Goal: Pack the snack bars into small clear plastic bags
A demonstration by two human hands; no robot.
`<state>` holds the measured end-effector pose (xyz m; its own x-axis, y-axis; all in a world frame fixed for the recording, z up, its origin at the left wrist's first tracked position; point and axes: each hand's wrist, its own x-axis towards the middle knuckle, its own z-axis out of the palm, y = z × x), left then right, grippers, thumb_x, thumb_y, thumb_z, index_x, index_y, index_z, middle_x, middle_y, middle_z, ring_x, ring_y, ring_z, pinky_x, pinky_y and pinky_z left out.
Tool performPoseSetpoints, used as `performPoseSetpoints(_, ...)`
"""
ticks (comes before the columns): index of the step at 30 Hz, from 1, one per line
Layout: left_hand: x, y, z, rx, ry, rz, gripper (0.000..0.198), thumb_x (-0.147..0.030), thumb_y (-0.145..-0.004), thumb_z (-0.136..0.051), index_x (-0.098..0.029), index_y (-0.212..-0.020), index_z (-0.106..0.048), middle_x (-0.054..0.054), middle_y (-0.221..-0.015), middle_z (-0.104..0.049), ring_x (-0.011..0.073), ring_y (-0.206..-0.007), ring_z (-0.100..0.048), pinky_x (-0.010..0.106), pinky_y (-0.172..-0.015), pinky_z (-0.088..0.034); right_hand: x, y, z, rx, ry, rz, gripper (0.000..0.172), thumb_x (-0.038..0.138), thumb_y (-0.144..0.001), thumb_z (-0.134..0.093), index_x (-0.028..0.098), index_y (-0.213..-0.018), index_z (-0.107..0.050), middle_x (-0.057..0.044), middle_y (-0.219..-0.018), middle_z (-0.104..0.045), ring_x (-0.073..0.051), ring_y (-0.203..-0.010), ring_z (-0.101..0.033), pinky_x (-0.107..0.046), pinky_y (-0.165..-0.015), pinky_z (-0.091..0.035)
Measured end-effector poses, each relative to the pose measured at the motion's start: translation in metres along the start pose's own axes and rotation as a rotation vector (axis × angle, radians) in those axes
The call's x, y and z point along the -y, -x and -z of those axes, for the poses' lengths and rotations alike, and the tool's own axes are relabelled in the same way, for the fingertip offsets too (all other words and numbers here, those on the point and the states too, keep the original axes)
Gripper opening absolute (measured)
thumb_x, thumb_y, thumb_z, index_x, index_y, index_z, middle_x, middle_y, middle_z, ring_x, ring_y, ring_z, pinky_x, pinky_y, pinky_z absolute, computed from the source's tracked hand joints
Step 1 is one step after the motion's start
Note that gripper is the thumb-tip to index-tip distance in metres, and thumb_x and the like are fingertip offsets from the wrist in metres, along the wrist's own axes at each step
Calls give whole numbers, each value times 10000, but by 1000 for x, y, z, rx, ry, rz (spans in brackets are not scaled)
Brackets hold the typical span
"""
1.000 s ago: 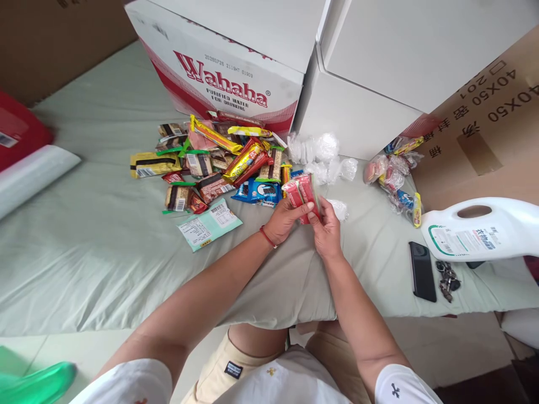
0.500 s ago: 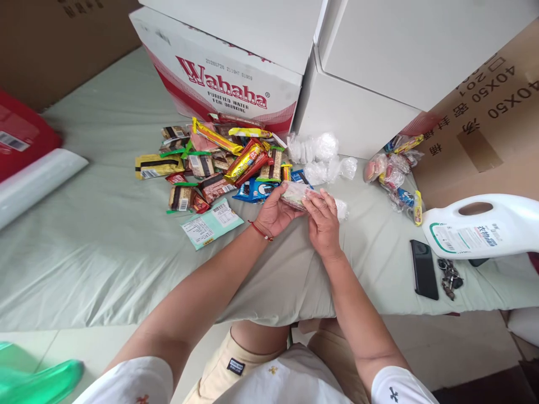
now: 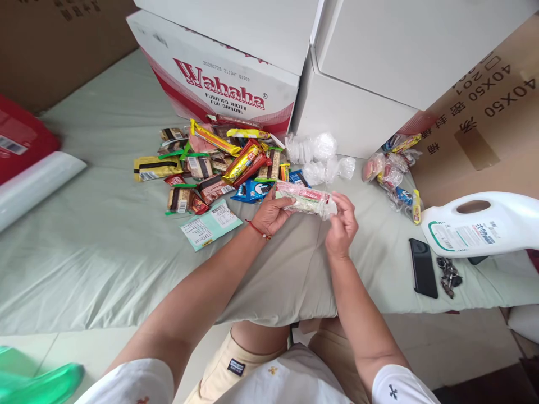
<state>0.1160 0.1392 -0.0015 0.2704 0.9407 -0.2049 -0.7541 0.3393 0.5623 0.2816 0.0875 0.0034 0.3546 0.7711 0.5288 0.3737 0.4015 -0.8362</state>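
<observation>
Our left hand [image 3: 272, 217] grips the packet [image 3: 309, 197]; at its three-o'clock end our right fingers [image 3: 346, 207] curl, whether gripping we cannot tell

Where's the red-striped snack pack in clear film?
In the head view, the snack pack is near the centre, just below a blue packet: left end in the left hand, right hand at its right end.
</observation>
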Motion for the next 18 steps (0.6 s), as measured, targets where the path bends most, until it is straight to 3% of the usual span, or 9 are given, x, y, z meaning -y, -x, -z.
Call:
performPoseSetpoints(2, -2, 0, -1, -3, 4, -8, 681, -41, -589, -798, -242, -1221, -645, 34, -1122, -758, 301, -1192, -674, 484, -1033, -547, -8, -5, 0, -235, -143, -233, 229, 326, -888, -564, 235, -1045, -703, -38, -1157, -699, -194, -1108, -655, -401, -994, -552)
performPoseSetpoints(3, -2, 1, -1, -8, 8, -11, 695, -40, -590, -792, -244, -1237, -641, 30, -1126, -760, 305, -1195, -673, 492, -1036, -549, -12, -7, 0, -290, -208, -351, 213, 366, -882, -591, 227, -1009, -689, -26, -1080, -696, -160, -963, -670, -336, -864, -585)
performPoseSetpoints(5, -3, 1, -2, 1, 22, -16, 690, -47, -605, -783, -249, -1248, -638, 22, -1139, -762, 302, -1201, -674, 492, -1049, -549, -16, -10, -1, -269, -316, -541, 247, 427, -842, -669, 221, -979, -666, 8, -933, -670, -91, -679, -595, -216, -581, -517)
performPoseSetpoints(7, -3, 3, -3, 39, 33, -19, 683, -65, -626, -780, -263, -1262, -630, 15, -1156, -761, 291, -1205, -682, 477, -1058, -548, -15, -10, -3, -148, -398, -644, 321, 483, -803, -734, 225, -979, -658, 46, -787, -616, -54, -509, -453, -174, -420, -350)
performPoseSetpoints(9, -2, 5, -4, 82, 34, -14, 702, -77, -639, -779, -284, -1290, -615, 6, -1159, -762, 277, -1198, -691, 461, -1055, -549, -10, -7, -6, -13, -454, -685, 393, 569, -792, -747, 235, -979, -658, 72, -680, -547, -49, -447, -357, -180, -375, -252)
performPoseSetpoints(12, 0, 7, -6, 107, 38, -1, 703, -69, -638, -789, -283, -1285, -615, 3, -1147, -767, 272, -1181, -697, 451, -1041, -552, -1, -2, -11, 143, -495, -692, 501, 696, -772, -714, 258, -1010, -661, 62, -701, -562, -52, -439, -310, -198, -374, -243)
performPoseSetpoints(18, 5, 9, -5, 99, 38, 20, 510, -88, -630, -836, -245, -1079, -651, 23, -1149, -764, 265, -1150, -695, 434, -1000, -557, 1, 1, -15, 176, -410, -616, 623, 772, -789, -636, 275, -1165, -648, 27, -859, -629, -58, -468, -292, -220, -399, -267)
